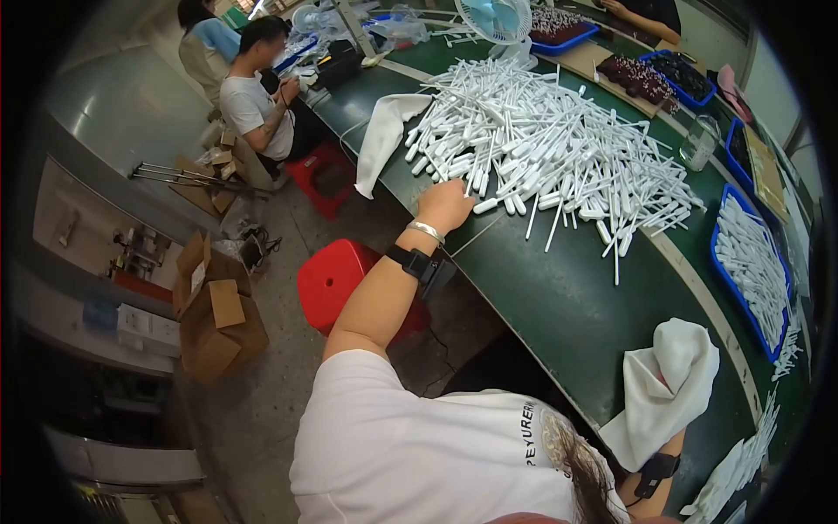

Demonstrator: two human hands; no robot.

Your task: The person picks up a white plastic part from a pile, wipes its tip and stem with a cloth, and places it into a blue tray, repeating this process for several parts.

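Observation:
A large heap of white plastic sticks with thick bulb-like ends (532,131) lies on the green table. My left hand (445,206) rests at the heap's near left edge, its fingers curled in against the closest pieces; what they pinch is too small to make out. Over at the right, a white cloth (663,384) is bunched around my right hand (665,381) and held in it, covering most of the fingers. A second white cloth (384,140) lies along the table edge, left of the heap.
A blue tray (717,253) of similar white pieces stands at the right. Farther back are a fan (496,19), a clear jar (700,142) and trays of dark parts. Red stools (332,278) stand on the floor beside the table. A seated person (257,109) works at the far left.

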